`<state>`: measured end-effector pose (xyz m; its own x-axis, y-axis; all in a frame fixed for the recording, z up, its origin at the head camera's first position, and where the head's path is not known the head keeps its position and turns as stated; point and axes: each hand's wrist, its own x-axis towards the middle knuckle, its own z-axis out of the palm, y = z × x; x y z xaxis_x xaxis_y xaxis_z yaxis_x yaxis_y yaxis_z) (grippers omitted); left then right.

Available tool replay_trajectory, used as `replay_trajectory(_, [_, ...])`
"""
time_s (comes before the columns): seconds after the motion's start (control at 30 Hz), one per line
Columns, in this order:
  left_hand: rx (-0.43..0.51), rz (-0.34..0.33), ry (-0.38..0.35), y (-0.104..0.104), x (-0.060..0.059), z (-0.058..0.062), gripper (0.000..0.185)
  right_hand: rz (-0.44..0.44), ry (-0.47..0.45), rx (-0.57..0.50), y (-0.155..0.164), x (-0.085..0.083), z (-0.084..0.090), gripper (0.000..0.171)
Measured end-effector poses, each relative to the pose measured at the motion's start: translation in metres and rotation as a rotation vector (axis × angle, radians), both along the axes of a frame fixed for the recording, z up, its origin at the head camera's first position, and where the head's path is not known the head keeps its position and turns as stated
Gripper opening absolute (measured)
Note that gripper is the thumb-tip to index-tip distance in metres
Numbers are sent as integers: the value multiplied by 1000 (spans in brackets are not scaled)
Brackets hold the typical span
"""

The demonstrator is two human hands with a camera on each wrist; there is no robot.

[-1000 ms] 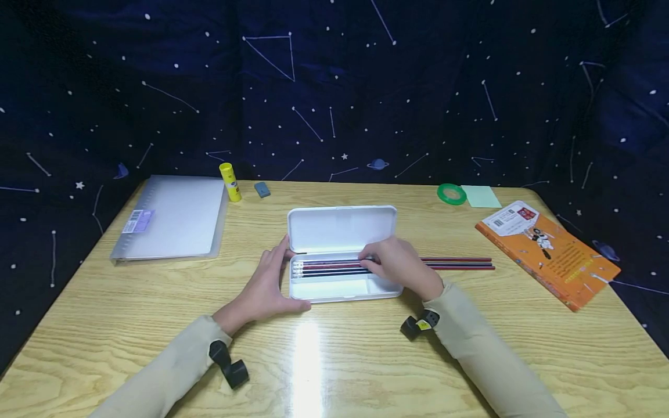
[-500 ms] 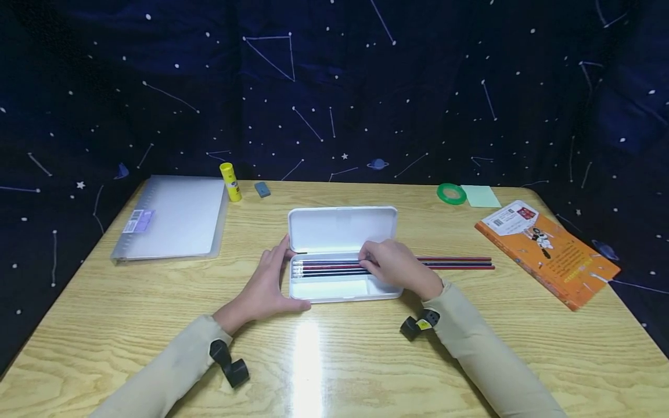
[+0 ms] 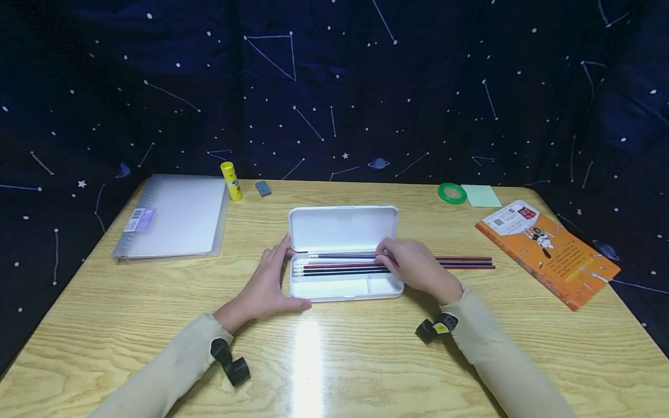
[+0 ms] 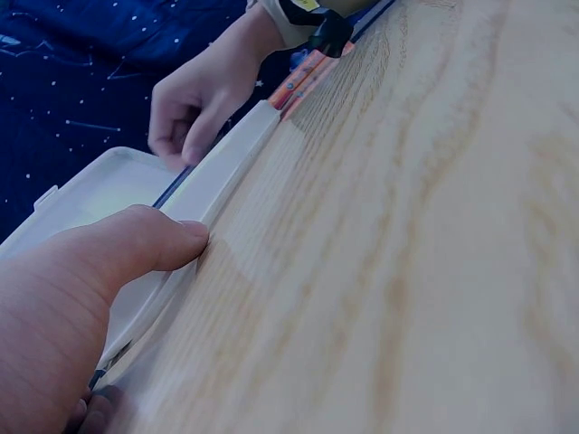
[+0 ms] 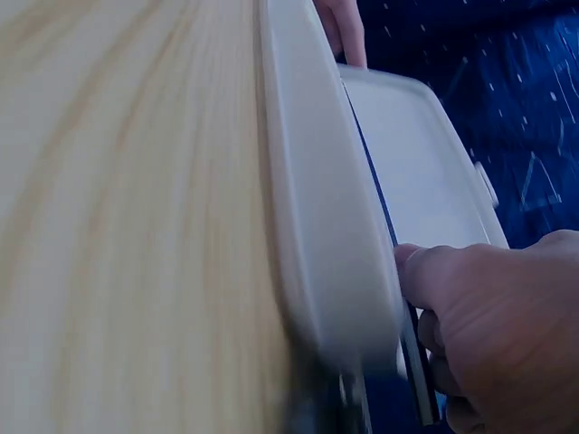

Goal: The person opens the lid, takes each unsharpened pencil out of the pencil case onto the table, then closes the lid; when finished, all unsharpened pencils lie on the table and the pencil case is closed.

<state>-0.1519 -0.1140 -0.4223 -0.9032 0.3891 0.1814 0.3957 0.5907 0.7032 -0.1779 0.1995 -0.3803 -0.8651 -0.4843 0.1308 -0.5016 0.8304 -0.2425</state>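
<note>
An open white pencil case [image 3: 342, 229] lies mid-table with its lid tipped back. Several red and black pencils [image 3: 334, 269] lie in its tray. My left hand [image 3: 263, 284] clasps the case's left end, thumb against the front wall [image 4: 226, 172] and fingers at the back corner. My right hand [image 3: 413, 267] sits at the case's right end and pinches a dark pencil [image 3: 342, 256], held level along the back of the tray just above the others. The right wrist view shows the thumb [image 5: 434, 271] beside the case wall [image 5: 317, 208]. More pencils [image 3: 467, 263] lie on the table behind that hand.
A frosted binder [image 3: 172, 216] lies at the back left, with a yellow glue stick [image 3: 230, 181] and a grey eraser [image 3: 263, 188] beside it. Green tape [image 3: 452, 193], a sticky-note pad [image 3: 483, 196] and an orange book [image 3: 549, 252] are on the right. Starry dark cloth surrounds the table.
My right hand has shifted right from over the tray's pencils and now holds one dark pencil along the back of the tray. The left hand and case have stayed put.
</note>
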Motion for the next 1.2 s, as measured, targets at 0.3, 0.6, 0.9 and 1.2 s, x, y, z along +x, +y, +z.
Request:
replay_trajectory(0.3, [-6, -4, 12, -2, 0, -3, 136, -104, 19, -58, 58, 13, -9, 8])
replay_trajectory(0.6, [-3, -9, 17, -2, -1, -3, 136, -173, 72, -59, 108, 34, -16, 6])
replay_trajectory(0.9, [-8, -6, 15, 0, -1, -1, 136, -191, 175, -70, 148, 51, -22, 5])
replay_trajectory(1.2, [-5, -5, 4, 0, -1, -1, 136, -174, 202, -118, 159, 50, -27, 16])
